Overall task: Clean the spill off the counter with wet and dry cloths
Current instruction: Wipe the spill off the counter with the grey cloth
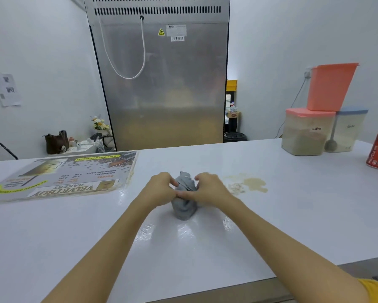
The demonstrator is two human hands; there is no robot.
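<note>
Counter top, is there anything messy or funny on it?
Yes. A tan spill with pale crumbs lies on the white counter, just right of the right hand. Both hands, left hand too, grip a bunched grey cloth beside it, so the mess is not wiped yet.

I see plain white walls [41, 51] all round; a tall steel refrigerator back [161, 84] stands behind the counter; a low side table [81, 148] sits far left.

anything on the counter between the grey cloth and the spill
Nothing visible. Both the left hand and right hand grip the grey cloth, and only bare counter lies between it and the spill to its right.
</note>
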